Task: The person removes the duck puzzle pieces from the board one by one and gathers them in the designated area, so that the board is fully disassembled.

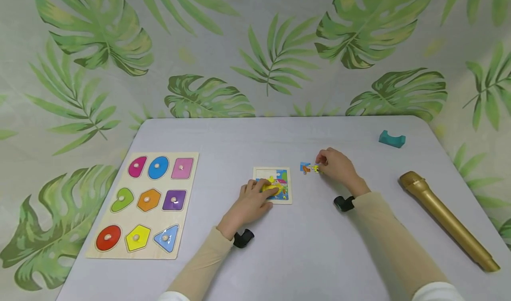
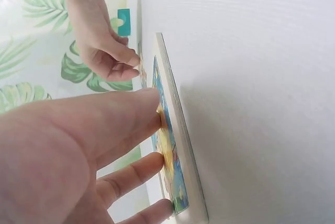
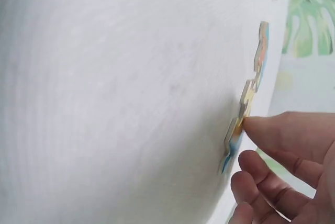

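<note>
A small framed jigsaw puzzle [image 1: 290, 186] with a yellow duck picture lies mid-table, its upper left part showing bare board. My left hand [image 1: 252, 199] rests on it, fingers spread over the picture and covering its lower left. In the left wrist view those fingertips touch the picture face [image 2: 166, 140]. To the right of the frame lie a few loose jigsaw pieces [image 1: 305, 166], blue, orange and yellow. My right hand [image 1: 337, 168] pinches a yellow jigsaw piece [image 1: 316, 168] at their right end, between thumb and index finger; the other fingers curl inward in the right wrist view.
A wooden shape board [image 1: 181, 247] with several coloured knobbed shapes lies at the left. On the right are a gold microphone [image 1: 447, 219] and, farther back, a teal curved block [image 1: 392, 140]. Leaf-patterned cloth [image 1: 279, 48] hangs behind the table.
</note>
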